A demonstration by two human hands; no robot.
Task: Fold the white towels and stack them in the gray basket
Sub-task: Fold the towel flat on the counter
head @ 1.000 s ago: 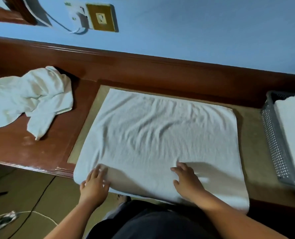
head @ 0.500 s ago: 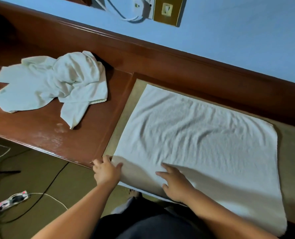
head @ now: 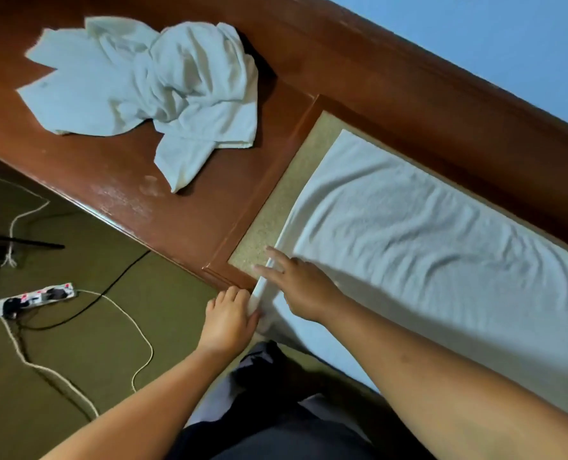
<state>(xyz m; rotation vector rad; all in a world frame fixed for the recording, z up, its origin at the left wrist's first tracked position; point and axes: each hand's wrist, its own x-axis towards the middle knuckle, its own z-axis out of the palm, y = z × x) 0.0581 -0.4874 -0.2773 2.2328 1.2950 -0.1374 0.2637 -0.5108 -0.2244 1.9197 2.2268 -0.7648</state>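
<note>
No readable text anywhere; power strip (head: 32, 298) shows red marks, perhaps labels, too blurred.

Power strip (head: 32, 298) and white cord (head: 151, 346) on the olive floor (head: 87, 353) beside a wooden counter (head: 136, 180).

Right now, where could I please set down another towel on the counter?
Bare wood lies between the crumpled towel and the flat towel, beside a narrow beige strip. The left hand and right hand crowd the flat towel's near corner.
</note>
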